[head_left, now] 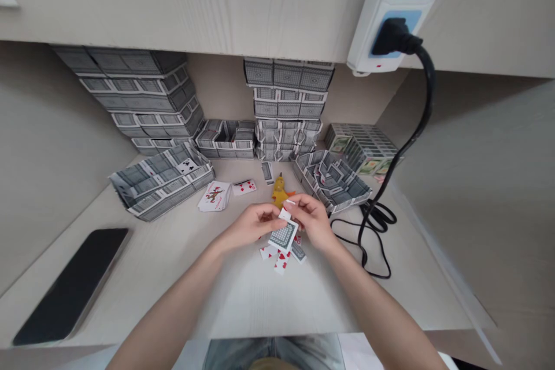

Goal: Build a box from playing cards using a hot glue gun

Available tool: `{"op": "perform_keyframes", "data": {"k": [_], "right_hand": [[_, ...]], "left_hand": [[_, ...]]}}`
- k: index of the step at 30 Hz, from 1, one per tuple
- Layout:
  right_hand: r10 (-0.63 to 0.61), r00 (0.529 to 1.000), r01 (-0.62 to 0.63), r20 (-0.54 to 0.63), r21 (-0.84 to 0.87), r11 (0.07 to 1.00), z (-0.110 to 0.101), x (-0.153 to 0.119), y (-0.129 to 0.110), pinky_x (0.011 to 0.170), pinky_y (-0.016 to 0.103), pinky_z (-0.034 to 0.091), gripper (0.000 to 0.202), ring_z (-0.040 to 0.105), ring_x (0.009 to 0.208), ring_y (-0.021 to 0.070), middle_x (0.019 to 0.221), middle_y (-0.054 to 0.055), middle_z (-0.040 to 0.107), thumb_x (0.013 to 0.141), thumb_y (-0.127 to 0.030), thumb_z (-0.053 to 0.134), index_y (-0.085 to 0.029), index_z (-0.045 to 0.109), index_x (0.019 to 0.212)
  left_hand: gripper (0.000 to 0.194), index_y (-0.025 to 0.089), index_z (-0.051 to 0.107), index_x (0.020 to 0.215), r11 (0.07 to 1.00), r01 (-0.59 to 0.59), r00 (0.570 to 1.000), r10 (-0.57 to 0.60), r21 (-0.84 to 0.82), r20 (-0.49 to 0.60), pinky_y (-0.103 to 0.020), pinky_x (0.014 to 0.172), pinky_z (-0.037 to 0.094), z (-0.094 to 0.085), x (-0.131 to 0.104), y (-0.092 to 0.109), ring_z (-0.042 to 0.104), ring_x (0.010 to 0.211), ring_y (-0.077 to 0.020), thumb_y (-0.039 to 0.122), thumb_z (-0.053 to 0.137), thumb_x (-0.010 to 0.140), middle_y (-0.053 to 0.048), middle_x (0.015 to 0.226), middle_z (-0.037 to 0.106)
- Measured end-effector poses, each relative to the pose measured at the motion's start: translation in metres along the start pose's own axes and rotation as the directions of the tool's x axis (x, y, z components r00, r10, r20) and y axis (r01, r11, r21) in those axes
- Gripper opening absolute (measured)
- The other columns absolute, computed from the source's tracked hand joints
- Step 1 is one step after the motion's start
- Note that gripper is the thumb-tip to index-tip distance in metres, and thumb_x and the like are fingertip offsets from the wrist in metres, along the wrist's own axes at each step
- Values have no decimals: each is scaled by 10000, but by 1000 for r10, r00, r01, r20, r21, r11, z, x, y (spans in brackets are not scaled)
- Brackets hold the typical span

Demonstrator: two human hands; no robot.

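Observation:
Between my hands is a playing card (283, 235) with a green-grey patterned back and a white flap standing at its upper end. My left hand (256, 224) pinches its left side, thumb on the patterned face. The fingers of my right hand (310, 218) are closed on the white flap at the top. Right below lie several loose card pieces, among them a hearts piece (281, 263) and a patterned piece (298, 252). Just behind my hands is a yellow object (280, 189) with a dark pointed tip, partly hidden.
Trays made of folded cards stand left (165, 180) and right (333, 179). Card-block towers rise at back left (147, 92) and centre (288, 104). A joker pile (214, 195), phone (71, 286), black cable (427, 98) and power strip (399, 6) surround the work area.

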State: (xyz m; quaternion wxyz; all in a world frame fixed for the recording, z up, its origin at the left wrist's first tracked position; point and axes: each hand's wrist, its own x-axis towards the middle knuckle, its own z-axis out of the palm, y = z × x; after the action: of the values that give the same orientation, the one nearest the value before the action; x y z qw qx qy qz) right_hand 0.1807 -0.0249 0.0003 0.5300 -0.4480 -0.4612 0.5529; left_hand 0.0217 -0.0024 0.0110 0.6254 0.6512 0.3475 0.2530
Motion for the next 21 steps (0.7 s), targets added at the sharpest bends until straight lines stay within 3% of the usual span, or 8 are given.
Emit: {"op": "perform_keyframes", "data": {"k": [4, 13, 21], "right_hand": [[9, 1000, -9, -4, 7, 1000, 0, 0, -2, 369, 189, 258, 273, 365, 398, 57, 527, -50, 509, 670, -436, 651, -181, 580, 736], [-40, 999, 41, 21, -55, 998, -1, -1, -4, 372, 194, 274, 245, 364, 387, 59, 476, -61, 464, 685, -411, 643, -176, 588, 728], [-82, 996, 84, -40, 54, 995, -6, 0, -4, 348, 182, 252, 196, 363, 352, 46, 485, -72, 480, 726, -362, 615, -184, 559, 787]], "left_hand": [[272, 123, 586, 781, 1000, -7, 1000, 7, 6, 12, -175, 474, 330, 0, 0, 0, 424, 550, -74, 385, 603, 707, 15, 634, 510], [318, 127, 507, 641, 999, -46, 998, 47, 12, -49, -174, 450, 290, 6, -1, 0, 358, 496, -58, 416, 515, 775, 48, 532, 405], [354, 117, 516, 607, 997, -74, 997, 75, 25, -20, -182, 450, 290, 3, -3, -1, 385, 502, -63, 428, 509, 776, 28, 551, 447]]}}
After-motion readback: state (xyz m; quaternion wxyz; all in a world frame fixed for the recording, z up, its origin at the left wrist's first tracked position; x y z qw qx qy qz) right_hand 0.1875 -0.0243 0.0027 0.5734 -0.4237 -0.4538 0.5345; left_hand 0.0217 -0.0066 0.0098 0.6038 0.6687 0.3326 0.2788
